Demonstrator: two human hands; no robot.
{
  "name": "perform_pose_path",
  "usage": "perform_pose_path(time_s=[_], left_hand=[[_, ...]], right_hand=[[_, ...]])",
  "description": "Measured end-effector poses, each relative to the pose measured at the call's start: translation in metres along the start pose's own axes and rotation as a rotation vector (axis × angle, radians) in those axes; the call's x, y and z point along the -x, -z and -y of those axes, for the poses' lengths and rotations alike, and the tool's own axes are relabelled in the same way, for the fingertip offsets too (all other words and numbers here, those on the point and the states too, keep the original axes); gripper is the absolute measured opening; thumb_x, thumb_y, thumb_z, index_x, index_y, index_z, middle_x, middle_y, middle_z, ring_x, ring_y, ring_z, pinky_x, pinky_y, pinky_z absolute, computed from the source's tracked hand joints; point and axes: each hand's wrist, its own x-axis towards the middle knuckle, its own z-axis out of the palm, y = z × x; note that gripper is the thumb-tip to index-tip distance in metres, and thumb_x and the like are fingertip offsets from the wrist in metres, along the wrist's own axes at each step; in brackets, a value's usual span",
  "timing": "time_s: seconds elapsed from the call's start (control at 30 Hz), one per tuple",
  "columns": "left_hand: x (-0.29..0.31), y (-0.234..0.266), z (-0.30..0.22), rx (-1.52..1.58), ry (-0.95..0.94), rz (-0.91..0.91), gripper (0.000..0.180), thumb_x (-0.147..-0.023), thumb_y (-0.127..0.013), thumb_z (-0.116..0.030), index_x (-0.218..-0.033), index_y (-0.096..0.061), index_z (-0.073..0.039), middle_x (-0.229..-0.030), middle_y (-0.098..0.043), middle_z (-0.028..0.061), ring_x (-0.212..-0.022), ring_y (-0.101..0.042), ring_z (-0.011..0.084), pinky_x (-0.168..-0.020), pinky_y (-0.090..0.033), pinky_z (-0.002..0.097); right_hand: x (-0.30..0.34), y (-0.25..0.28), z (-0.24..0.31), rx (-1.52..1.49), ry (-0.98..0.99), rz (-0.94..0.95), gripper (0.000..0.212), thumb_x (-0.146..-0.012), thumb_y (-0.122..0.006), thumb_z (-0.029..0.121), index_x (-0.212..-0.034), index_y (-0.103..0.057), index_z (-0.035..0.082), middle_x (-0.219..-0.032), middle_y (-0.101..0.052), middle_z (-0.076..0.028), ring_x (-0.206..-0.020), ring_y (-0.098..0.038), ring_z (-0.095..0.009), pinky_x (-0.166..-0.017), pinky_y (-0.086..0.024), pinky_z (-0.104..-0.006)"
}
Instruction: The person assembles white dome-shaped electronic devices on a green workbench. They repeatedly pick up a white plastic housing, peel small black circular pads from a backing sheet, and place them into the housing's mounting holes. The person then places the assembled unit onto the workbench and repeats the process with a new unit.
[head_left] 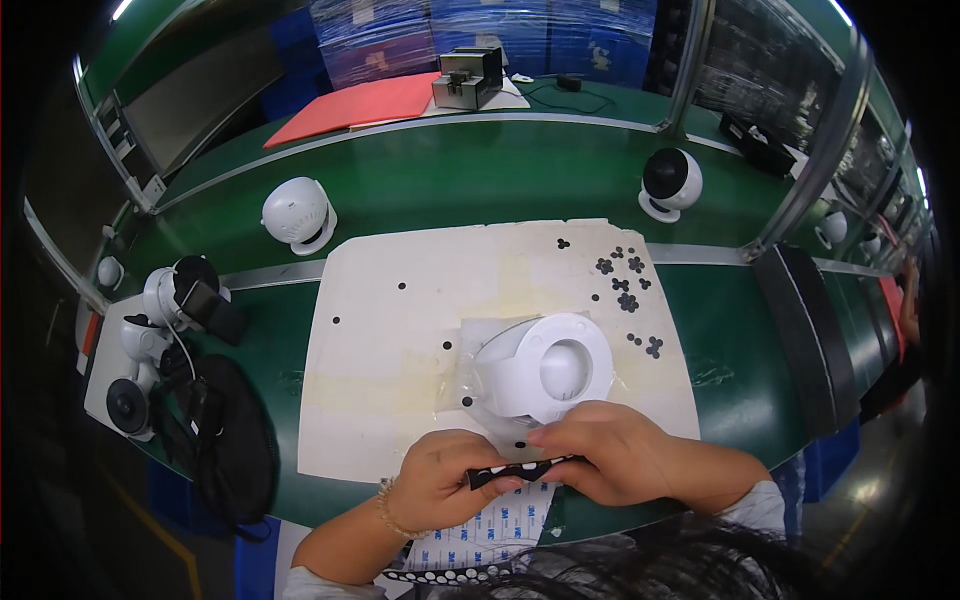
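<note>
Between my hands, close to the board's front edge, is a black strip with white round spots. My left hand pinches its left end, thumb on top. At its right end my right hand is closed on it, with thumb and fingers together. Just beyond lies a white rounded plastic housing with a round opening, resting on a clear plastic bag. A sheet of white backing paper with blue print shows below my hands. Small black round pads lie on the board, some clustered at the right, others single.
Under the housing is a pale worn board on the green table. White camera-like units stand on the green conveyor behind. More units and a black bag lie left; a long black box is right.
</note>
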Motion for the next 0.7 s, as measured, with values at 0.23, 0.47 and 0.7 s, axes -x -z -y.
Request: perform_pose_path(time_s=[0.23, 0.47, 0.7], left_hand=[[0.005, -0.003, 0.002, -0.095, 0.022, -0.062, 0.015, -0.074, -0.066, -0.012, -0.067, -0.058, -0.002, -0.057, -0.053, 0.0080, -0.048, -0.050, 0.0219, -0.045, -0.037, 0.0306], [0.002, -0.010, -0.001, -0.008, 0.096, -0.100, 0.016, -0.079, -0.061, -0.019, -0.076, -0.060, -0.003, -0.058, -0.055, 0.0074, -0.048, -0.052, 0.0210, -0.046, -0.039, 0.0291], [0.008, -0.006, 0.006, -0.015, 0.039, -0.095, 0.017, -0.081, -0.058, -0.019, -0.079, -0.059, -0.003, -0.061, -0.057, 0.0081, -0.049, -0.054, 0.0218, -0.047, -0.041, 0.0289]], right_hand=[[0.000, 0.004, 0.005, -0.057, -0.167, 0.023, 0.036, -0.073, -0.066, 0.011, -0.105, -0.052, 0.006, -0.076, -0.058, -0.007, -0.067, -0.056, -0.024, -0.060, -0.044, -0.0327], [0.003, -0.004, -0.001, 0.050, -0.070, -0.108, 0.035, -0.072, -0.067, 0.013, -0.104, -0.053, 0.007, -0.073, -0.057, -0.006, -0.067, -0.056, -0.024, -0.060, -0.044, -0.0318], [0.002, 0.003, -0.001, 0.028, -0.156, -0.002, 0.020, -0.072, -0.066, 0.012, -0.091, -0.060, 0.007, -0.082, -0.061, -0.005, -0.071, -0.057, -0.022, -0.062, -0.044, -0.0318]])
